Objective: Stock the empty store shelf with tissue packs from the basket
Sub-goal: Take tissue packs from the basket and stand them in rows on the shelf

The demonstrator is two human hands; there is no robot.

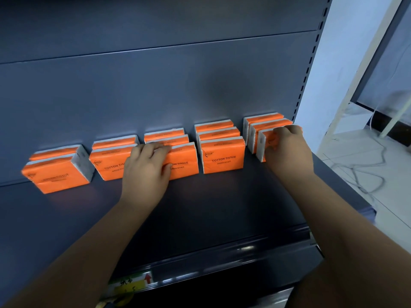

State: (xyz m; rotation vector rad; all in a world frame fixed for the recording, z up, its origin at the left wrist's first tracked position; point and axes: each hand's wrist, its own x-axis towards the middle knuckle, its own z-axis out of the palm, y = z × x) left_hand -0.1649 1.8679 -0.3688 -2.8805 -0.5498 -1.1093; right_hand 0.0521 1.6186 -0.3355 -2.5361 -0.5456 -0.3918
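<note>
My left hand curls over the front tissue pack; my right hand grips the end pack under its fingers. I'd square both upright on the shelf.

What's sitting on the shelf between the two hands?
In the head view, a row of three orange tissue packs stands between the left hand and right hand.

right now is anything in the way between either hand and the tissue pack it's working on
Nothing visible. The left hand holds the front tissue pack of the middle row, and the right hand grips the front tissue pack of the rightmost row.
</note>
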